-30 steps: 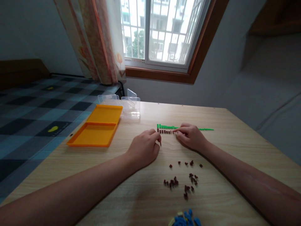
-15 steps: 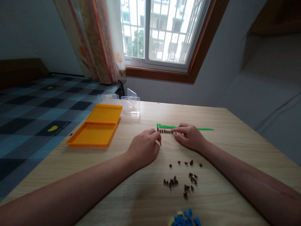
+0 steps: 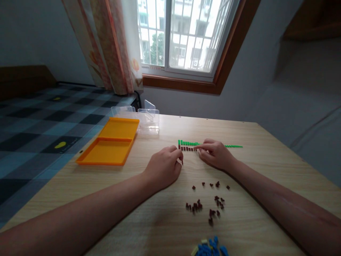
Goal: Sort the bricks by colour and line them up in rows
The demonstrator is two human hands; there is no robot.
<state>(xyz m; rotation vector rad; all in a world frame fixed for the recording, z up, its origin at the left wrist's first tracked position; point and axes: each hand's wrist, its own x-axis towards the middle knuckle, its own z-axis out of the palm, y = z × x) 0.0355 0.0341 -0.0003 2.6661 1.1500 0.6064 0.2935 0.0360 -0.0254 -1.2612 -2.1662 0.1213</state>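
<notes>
My left hand (image 3: 165, 164) is closed over the wood-grain table, left of the rows, with a small dark brown piece (image 3: 182, 163) showing at its fingertips. My right hand (image 3: 216, 153) reaches to the right end of a short row of brown toy bricks (image 3: 187, 148). Its index finger and thumb are close together around the last brick there, which they partly hide. Just behind runs a longer row of green toy bricks (image 3: 188, 143), taller at the left and covered midway by my right hand. Loose brown bricks (image 3: 195, 206) lie scattered nearer to me.
An open orange case (image 3: 106, 151) lies on the left of the table (image 3: 133, 220). Behind it stand clear plastic boxes (image 3: 149, 122). A heap of blue and pale yellow bricks (image 3: 210, 248) sits at the near edge of view. A checked bed (image 3: 39, 135) adjoins the table's left side.
Both hands keep nearly the same place and pose. The whole view has shifted very slightly; the bricks look unchanged.
</notes>
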